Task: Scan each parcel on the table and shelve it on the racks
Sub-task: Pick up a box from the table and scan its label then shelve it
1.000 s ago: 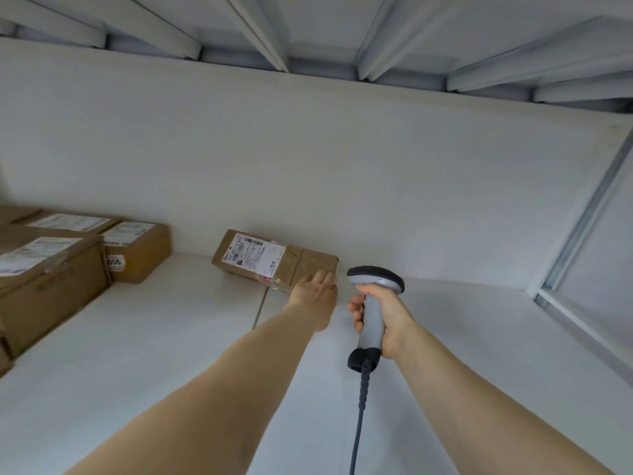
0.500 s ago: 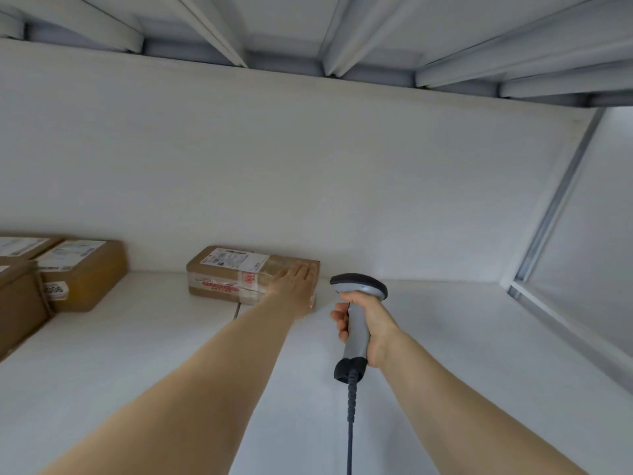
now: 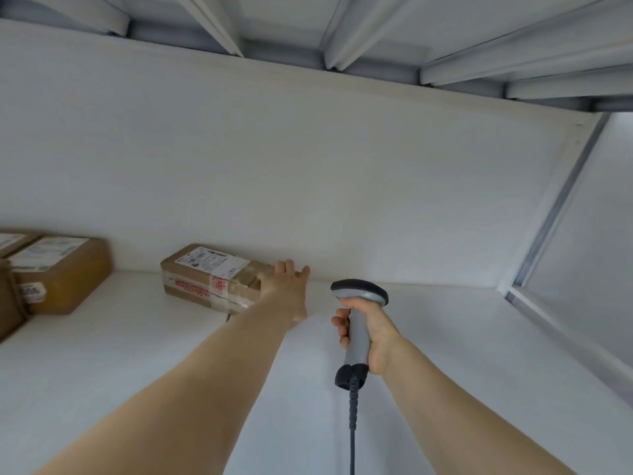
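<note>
RACK, PARCEL ROOM: Nearest the lens, a dark cable (image 3: 352, 423) climbs to the scanner (image 3: 359, 293). The right hand (image 3: 376, 334) grips it upright, fingers wrapped round the grey handle and head facing fwd. It looks held at the ready for the next job rather than aimed at anything.

Just left of it, the left hand (image 3: 286, 289) stretches out over the white shelf (image 3: 102, 371). Its fingers are straight and close together, tips laid on the right end of the parcel (image 3: 209, 274). That is a push or steadying touch, not a grip.

The parcel, a flat brown carton w/ a shipping label on top and tape across its near side, lies on the far part of the shelf. It is at or v. near the back panel (image 3: 308, 183); can't tell if they touch. On that showing, shelving of this one is approx. done, w/ only a squaring nudge or a let-go left.

Farther left, well apart, other labelled cartons (image 3: 61, 272) sit grouped. Overhead run the ribs (image 3: 342, 29) of the next level.
</note>
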{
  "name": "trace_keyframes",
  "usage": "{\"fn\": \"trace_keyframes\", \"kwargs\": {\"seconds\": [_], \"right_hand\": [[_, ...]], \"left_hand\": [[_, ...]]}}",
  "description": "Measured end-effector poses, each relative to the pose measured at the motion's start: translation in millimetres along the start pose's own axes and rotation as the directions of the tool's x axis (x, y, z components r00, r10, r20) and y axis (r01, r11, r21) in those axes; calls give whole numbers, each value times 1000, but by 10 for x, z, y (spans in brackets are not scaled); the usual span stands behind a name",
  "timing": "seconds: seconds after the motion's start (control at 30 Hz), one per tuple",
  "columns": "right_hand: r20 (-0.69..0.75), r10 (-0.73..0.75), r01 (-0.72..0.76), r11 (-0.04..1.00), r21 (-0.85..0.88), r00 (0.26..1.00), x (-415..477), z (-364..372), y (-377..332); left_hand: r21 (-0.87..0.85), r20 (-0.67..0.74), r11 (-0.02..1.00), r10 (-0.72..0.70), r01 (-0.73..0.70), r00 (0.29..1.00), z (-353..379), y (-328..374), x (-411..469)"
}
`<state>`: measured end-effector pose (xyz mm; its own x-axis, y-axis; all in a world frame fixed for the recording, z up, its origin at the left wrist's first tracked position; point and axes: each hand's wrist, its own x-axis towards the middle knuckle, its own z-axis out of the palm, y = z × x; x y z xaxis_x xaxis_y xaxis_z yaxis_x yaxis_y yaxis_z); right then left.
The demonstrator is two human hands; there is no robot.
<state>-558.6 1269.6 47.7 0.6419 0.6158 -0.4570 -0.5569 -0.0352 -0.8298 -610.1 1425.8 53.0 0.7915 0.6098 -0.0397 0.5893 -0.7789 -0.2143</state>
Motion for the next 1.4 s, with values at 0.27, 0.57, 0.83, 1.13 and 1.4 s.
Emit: {"fn": "trace_keyframes", "kwargs": {"seconds": [0.27, 0.57, 0.83, 1.13, 1.4], "right_hand": [[77, 38, -37, 999, -16, 996, 53, 233, 124], [164, 75, -65, 996, -67, 984, 86, 472, 237], [115, 78, -67, 993, -96, 990, 179, 554, 290], [56, 90, -85, 993, -86, 994, 216, 614, 365], [0, 71, -71, 996, -54, 997, 121, 546, 345]], "left_hand": [[113, 267, 993, -11, -20, 964, -209, -386, -197], [163, 20, 964, -216, 210, 976, 98, -904, -183], [-110, 24, 927, -357, 358, 934, 456, -1256, -259], [-88, 23, 916, -391, 391, 920, 506, -1549, -93], [-164, 29, 903, -397, 396, 917, 560, -1685, -4]]}}
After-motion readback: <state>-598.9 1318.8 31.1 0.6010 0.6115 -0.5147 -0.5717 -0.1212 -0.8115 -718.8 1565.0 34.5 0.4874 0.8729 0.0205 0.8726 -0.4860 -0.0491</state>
